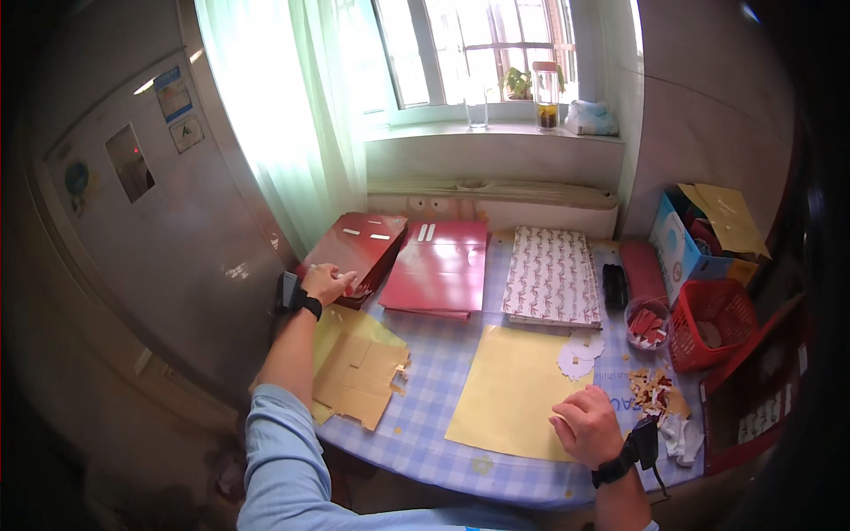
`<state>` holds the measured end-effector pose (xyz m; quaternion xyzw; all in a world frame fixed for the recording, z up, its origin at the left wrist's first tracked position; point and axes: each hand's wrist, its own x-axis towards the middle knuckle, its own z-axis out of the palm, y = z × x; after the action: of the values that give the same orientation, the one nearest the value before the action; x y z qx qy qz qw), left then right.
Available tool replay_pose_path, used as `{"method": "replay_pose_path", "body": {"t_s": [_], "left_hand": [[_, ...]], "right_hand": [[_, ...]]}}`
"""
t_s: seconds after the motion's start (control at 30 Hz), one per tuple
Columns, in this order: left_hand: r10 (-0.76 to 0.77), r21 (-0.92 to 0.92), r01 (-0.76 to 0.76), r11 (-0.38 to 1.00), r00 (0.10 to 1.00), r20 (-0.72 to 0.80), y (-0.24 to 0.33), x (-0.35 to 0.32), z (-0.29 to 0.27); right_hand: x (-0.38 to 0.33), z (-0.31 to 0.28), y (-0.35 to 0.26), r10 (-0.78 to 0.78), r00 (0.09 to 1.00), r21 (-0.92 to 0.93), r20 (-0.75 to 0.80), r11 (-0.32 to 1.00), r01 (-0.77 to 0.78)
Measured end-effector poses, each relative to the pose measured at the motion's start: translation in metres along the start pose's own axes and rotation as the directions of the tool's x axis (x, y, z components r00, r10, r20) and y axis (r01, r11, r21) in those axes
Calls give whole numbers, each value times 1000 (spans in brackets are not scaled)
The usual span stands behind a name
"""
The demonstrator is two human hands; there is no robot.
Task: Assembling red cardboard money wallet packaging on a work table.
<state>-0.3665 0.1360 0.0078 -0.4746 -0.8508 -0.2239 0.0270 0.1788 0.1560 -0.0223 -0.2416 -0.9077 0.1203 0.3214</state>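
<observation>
From view centre, find left hand (328, 282) at nine o'clock, with bent fingers at near edge of left red stack (359, 249), also nine; cannot tell whether pinching anything. Find right hand (589, 426) between four and five, with fingers curled together at right edge of yellow sheet (509, 389), five o'clock; cannot tell whether gripping. Note patterned stack (551, 274) at three.

Lit by daylight from the window (478, 55) | overexposed there and on the pale curtain (274, 115) | streaked with glare on glossy red sheets (436, 270) | dim below the table (425, 407) | curved, black at the rim
</observation>
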Motion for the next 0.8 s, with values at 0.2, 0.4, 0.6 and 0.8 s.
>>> {"method": "replay_pose_path", "body": {"t_s": [0.2, 0.4, 0.6, 0.8], "left_hand": [[40, 111, -17, 994, 977, -210, 40, 14, 32], [88, 232, -33, 972, 968, -233, 4, 39, 58], [182, 238, -133, 962, 963, -199, 37, 14, 36], [240, 496, -134, 858, 958, -156, 51, 13, 33]], "right_hand": [[-5, 4, 4, -7, 1000, 7, 15, 1000, 7], [-1, 4, 2, -24, 1000, 21, 9, 1000, 24], [-2, 1, 0, -12, 999, 10, 34, 1000, 12], [-1, 5, 4, -24, 999, 10, 27, 1000, 23]]}}
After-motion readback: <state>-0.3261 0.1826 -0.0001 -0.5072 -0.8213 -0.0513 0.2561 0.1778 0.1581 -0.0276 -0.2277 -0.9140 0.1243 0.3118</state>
